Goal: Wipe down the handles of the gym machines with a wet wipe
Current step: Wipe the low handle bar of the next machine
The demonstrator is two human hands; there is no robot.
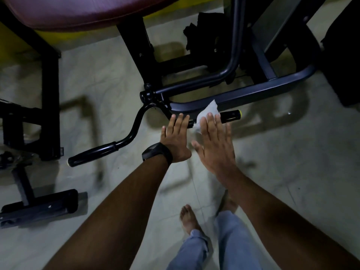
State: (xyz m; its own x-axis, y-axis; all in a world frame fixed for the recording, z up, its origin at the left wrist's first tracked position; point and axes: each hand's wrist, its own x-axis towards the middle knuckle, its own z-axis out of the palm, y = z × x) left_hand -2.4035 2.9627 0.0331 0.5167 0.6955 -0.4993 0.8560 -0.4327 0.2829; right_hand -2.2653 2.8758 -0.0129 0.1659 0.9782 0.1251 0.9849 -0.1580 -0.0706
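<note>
Two hands are entered under the head view, the only view supplied.

1. Right hand (214, 147): fingers are held straight and spread. Nothing is gripped. The wet wipe (207, 113) is pressed flat under the fingertips, at 12 o'clock of the palm.
2. Left hand (175, 139): fingers are held straight and close together, with nothing held. The tips are laid over the curved bar (136, 125) just beside the wipe; firm contact cannot be confirmed. A black watch (157, 153) is worn at the wrist.
3. Wet wipe: white and crumpled, it is draped over the inner end of the right handle grip (231, 115), whose yellow-capped end is left uncovered at 3 o'clock of the wipe.
4. Left handle grip (93, 154): found at 8 o'clock of the left hand, well apart from the wipe.
5. Machine frame tube (253, 94) and maroon seat pad (78, 10): listed at 12 o'clock.

Handling note, given as judgement: a flat palm reaches only the top face of the grip. The wipe is better wrapped round the grip, drawn out to the capped end and twisted. The bar is better steadied by the left hand, since it may swing on its pivot.
</note>
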